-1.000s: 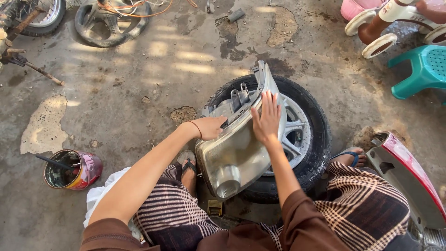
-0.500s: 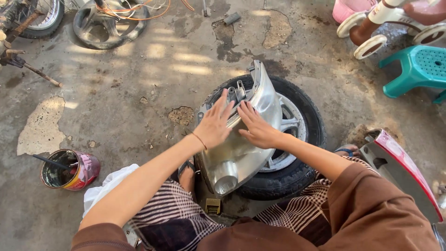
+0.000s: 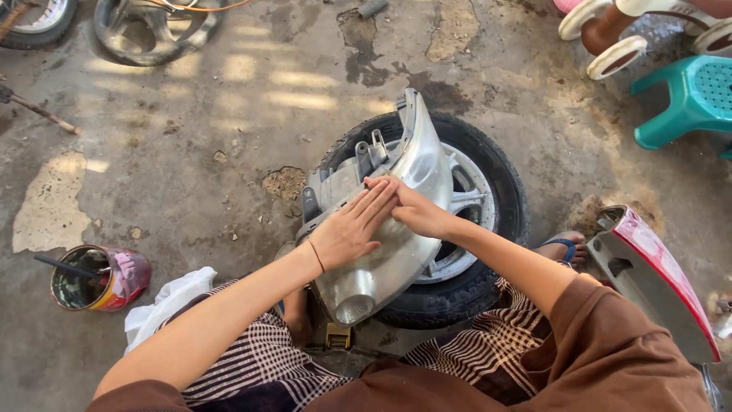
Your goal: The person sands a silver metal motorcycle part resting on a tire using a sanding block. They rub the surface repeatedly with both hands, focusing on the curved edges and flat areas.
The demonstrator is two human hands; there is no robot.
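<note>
A stained, cracked concrete floor [image 3: 229, 130] fills the view, dappled with sunlight. At its centre lies a small scooter wheel [image 3: 488, 221], tyre on and flat on the ground, with a silver headlight housing [image 3: 389, 236] resting across its rim at a slant, lens end toward six o'clock and bracket end toward twelve.

The left hand [image 3: 351, 229] lies flat and open on the housing's upper face, fingers stretched toward one o'clock, holding nothing but pressing down. The right hand [image 3: 415, 214] comes in from four o'clock, also open, its fingers meeting those of the left near the middle of the shell; whether a fingertip grips an edge cannot be told.

At eight o'clock stands an open tin can [image 3: 95, 278] with a stick in it, and just beside it a white rag [image 3: 164, 305]. A red and grey body panel [image 3: 656, 282] lies at four o'clock, a turquoise plastic stool [image 3: 686, 95] at two o'clock, and another wheel [image 3: 149, 27] at eleven o'clock.

The housing seems only balanced on the tyre, so uneven pressure from flat palms could tip it or slide it off onto the concrete, scratching the shell or snapping a mounting bracket.
</note>
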